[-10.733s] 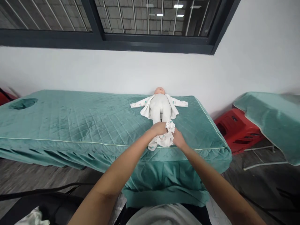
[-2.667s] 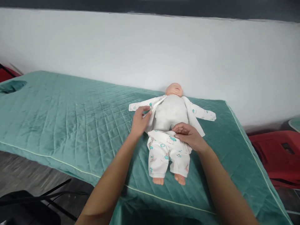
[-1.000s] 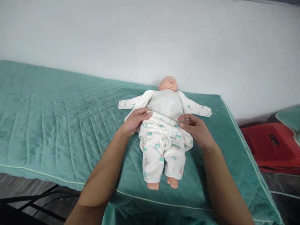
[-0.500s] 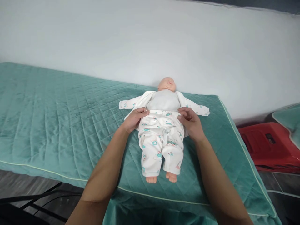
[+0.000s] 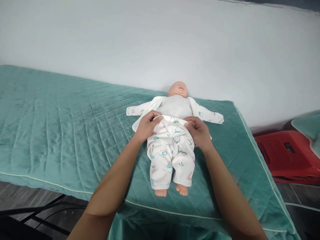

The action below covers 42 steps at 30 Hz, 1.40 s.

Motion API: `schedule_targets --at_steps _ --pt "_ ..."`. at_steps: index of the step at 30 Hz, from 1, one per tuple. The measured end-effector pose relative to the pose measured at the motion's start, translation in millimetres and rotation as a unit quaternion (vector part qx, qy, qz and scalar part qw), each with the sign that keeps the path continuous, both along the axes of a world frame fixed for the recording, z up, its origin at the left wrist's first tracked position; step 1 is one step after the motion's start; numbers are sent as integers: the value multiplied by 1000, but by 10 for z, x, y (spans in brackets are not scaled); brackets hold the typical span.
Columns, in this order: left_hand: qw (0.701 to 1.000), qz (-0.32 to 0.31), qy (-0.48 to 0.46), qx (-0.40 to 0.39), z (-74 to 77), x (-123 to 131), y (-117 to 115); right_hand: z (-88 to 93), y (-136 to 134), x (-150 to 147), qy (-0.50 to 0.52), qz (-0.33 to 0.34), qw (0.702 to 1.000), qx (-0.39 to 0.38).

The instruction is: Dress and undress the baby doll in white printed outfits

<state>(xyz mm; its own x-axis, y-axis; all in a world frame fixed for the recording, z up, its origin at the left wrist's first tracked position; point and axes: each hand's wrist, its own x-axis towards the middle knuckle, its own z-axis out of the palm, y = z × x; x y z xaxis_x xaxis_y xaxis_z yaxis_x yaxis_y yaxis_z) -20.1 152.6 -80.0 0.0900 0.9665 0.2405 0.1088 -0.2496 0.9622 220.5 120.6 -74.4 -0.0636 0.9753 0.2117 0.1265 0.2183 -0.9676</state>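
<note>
A baby doll [image 5: 178, 89] lies on its back, head toward the wall, its feet toward me. It wears white patterned pants [image 5: 172, 150] and an open white jacket [image 5: 206, 114] whose sleeves spread to both sides, leaving the pale torso [image 5: 175, 106] bare. My left hand [image 5: 149, 126] pinches the waistband at its left end. At the right end of the waistband, my right hand [image 5: 199, 133] grips the cloth between thumb and fingers. Both of the doll's feet show below the pant cuffs.
The doll rests on a green quilted cover [image 5: 62, 133] with pale piping. Behind it rises a white wall [image 5: 125, 43]. A red plastic object [image 5: 290, 153] stands at the right. Dark metal bars [image 5: 45, 210] show at the lower left.
Both hands have moved inward, closer together, with the waistband between them. The waistband's upper edge now looks slightly raised and bunched.
</note>
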Motion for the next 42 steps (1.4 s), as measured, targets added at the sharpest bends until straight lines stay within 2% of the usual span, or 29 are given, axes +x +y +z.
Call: schedule_targets --at_steps 3,6,8,12,18,24,30,33,38,42 --pt "995 43 -83 -45 -84 -21 65 -7 11 44 18 6 1000 -20" --pt "988 39 -122 -90 -116 -36 96 -17 22 100 40 7 998 -41" --pt "988 24 -113 -105 -110 -49 95 -23 27 140 55 3 997 -55" --pt "993 -47 -31 -106 -61 -120 85 -29 20 221 64 -4 995 -81" --pt "979 -148 70 -124 -56 -300 115 -9 -21 300 32 9 995 -94" --pt "965 -207 71 -142 -67 -385 113 21 -63 393 -30 30 994 -102" --pt "941 -285 56 -176 45 -417 70 98 -117 515 -68 120 984 -115" --pt "930 -314 56 -183 65 -419 68 93 -128 527 -62 136 979 -137" --pt "934 -299 81 -176 27 -415 96 33 -109 515 -116 111 976 -147" --pt "955 -233 87 -162 -22 -400 125 6 -108 455 -183 46 976 -112"
